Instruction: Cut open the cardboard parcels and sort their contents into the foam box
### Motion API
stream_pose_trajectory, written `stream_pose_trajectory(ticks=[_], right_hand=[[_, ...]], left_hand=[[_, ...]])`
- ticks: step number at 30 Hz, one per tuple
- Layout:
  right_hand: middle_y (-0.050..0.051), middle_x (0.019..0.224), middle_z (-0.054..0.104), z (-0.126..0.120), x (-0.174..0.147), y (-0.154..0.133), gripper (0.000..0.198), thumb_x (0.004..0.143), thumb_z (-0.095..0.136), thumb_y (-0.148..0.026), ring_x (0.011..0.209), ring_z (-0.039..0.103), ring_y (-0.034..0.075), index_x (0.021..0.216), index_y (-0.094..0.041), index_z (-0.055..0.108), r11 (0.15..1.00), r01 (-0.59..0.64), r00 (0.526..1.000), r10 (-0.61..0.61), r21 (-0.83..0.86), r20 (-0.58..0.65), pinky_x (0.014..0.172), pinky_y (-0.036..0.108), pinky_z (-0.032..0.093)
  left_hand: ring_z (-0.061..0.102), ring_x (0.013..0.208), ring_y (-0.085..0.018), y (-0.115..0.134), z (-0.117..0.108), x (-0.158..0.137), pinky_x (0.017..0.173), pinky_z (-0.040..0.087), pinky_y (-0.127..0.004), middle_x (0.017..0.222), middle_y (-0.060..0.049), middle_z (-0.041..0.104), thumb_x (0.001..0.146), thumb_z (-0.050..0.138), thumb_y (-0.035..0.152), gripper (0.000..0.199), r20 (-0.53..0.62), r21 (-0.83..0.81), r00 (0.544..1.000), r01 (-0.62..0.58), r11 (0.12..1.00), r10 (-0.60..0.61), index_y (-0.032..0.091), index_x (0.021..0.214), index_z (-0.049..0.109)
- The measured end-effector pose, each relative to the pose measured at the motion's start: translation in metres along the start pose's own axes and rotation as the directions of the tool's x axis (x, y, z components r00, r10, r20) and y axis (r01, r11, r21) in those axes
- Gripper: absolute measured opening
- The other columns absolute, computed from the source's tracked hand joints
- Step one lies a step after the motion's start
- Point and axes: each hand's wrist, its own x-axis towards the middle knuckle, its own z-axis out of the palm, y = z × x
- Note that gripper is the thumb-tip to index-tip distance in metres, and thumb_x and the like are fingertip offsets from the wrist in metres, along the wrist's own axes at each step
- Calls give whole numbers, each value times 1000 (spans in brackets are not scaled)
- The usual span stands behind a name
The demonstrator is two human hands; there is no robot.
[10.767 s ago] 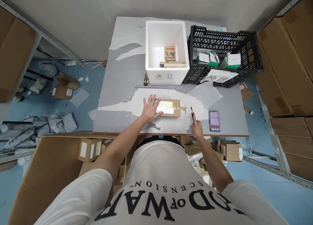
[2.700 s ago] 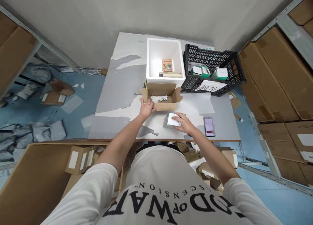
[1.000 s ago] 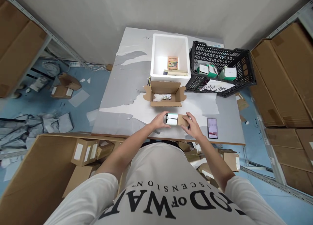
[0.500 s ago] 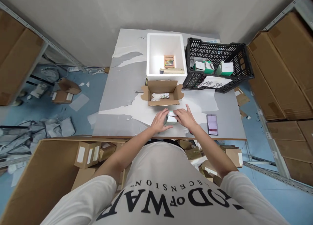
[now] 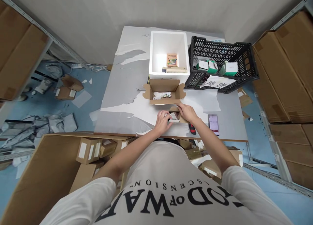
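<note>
A small white box (image 5: pixel 174 120) stands at the front of the table with its top flaps raised, their brown insides showing. My left hand (image 5: pixel 162 121) closes on its left side, fingertips at the opening. My right hand (image 5: pixel 187 112) pinches a raised flap on the right side. What lies inside the small box is too small to make out. Just beyond it stands an open brown cardboard box (image 5: pixel 164 101) with crumpled white paper scraps (image 5: pixel 161 95) inside. A red and black tool (image 5: pixel 192 128) of unclear kind lies beside my right wrist.
Behind stands a white foam box (image 5: pixel 168 75) holding a small orange packet (image 5: pixel 171 60). To its right is a black plastic crate (image 5: pixel 253 68) with several green and white boxes. A phone (image 5: pixel 213 124) lies at right. A large carton (image 5: pixel 56 172) is at lower left.
The small box's top has come open, and its brown inner flaps now show. My right hand has moved up onto a flap, and the red and black tool has come into view.
</note>
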Motion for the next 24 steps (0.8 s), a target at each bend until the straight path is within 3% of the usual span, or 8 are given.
stream_pose_trajectory(ticks=[5, 9, 11, 13, 16, 19, 21, 24], right_hand=[[7, 103, 67, 11, 11, 1, 26, 92, 42, -23, 90, 61, 22, 111, -21, 59, 991, -28, 999, 32, 131, -31, 76, 31, 45], [7, 98, 62, 20, 14, 6, 25, 92, 42, -23, 93, 58, 19, 95, -19, 66, 981, 41, 997, -27, 187, -75, 83, 30, 44], [7, 96, 62, 23, 13, 7, 28, 94, 39, -24, 93, 57, 19, 95, -18, 66, 981, 52, 997, -41, 188, -61, 85, 29, 44], [6, 96, 63, 25, 11, 8, 29, 96, 36, -24, 94, 57, 18, 96, -18, 65, 981, 57, 997, -48, 185, -52, 85, 29, 43], [7, 101, 64, 26, 9, 8, 29, 96, 36, -24, 97, 57, 18, 100, -18, 64, 982, 68, 996, -57, 179, -64, 87, 29, 43], [8, 105, 65, 26, 9, 7, 29, 96, 35, -22, 99, 57, 19, 105, -18, 62, 984, 82, 994, -70, 159, -83, 88, 31, 43], [9, 105, 65, 23, 7, 4, 28, 95, 36, -21, 100, 56, 21, 106, -18, 62, 989, 83, 991, -70, 118, -111, 90, 33, 42], [11, 108, 62, 15, -4, -5, 25, 93, 40, -21, 102, 54, 25, 106, -18, 61, 997, 79, 977, -76, 2, -200, 93, 38, 39]], left_hand=[[55, 102, -22, -4, 2, -11, 106, 32, -52, 98, -6, 63, 84, 49, 14, 19, 122, -27, 982, -143, 989, 145, 25, 77, 63], [54, 107, -24, -11, 7, -23, 104, 35, -50, 103, -8, 62, 83, 58, 31, 9, 97, -79, 969, -220, 972, 227, 24, 86, 63], [54, 106, -24, -13, 11, -26, 100, 39, -48, 102, -9, 61, 82, 60, 38, 16, 46, -122, 979, -189, 974, 196, 23, 87, 63], [55, 106, -24, -16, 15, -24, 97, 43, -46, 103, -9, 59, 84, 59, 39, 18, -45, -158, 997, -65, 985, 59, 23, 90, 61], [49, 120, -29, -24, 18, -12, 101, 41, -47, 121, -15, 52, 72, 72, 47, 57, -121, -237, 988, 61, 970, -92, 19, 117, 51], [40, 132, -34, -35, 19, 6, 106, 37, -49, 141, -22, 38, 54, 83, 52, 112, 41, -346, 999, 37, 938, -24, 15, 141, 24], [40, 133, -34, -40, 19, 15, 108, 36, -49, 146, -21, 35, 51, 84, 51, 120, 164, -372, 986, 44, 927, 19, 17, 145, 18], [41, 132, -34, -41, 21, 19, 108, 36, -48, 145, -19, 39, 54, 84, 46, 112, 191, -343, 982, 65, 937, 2, 17, 143, 23]])
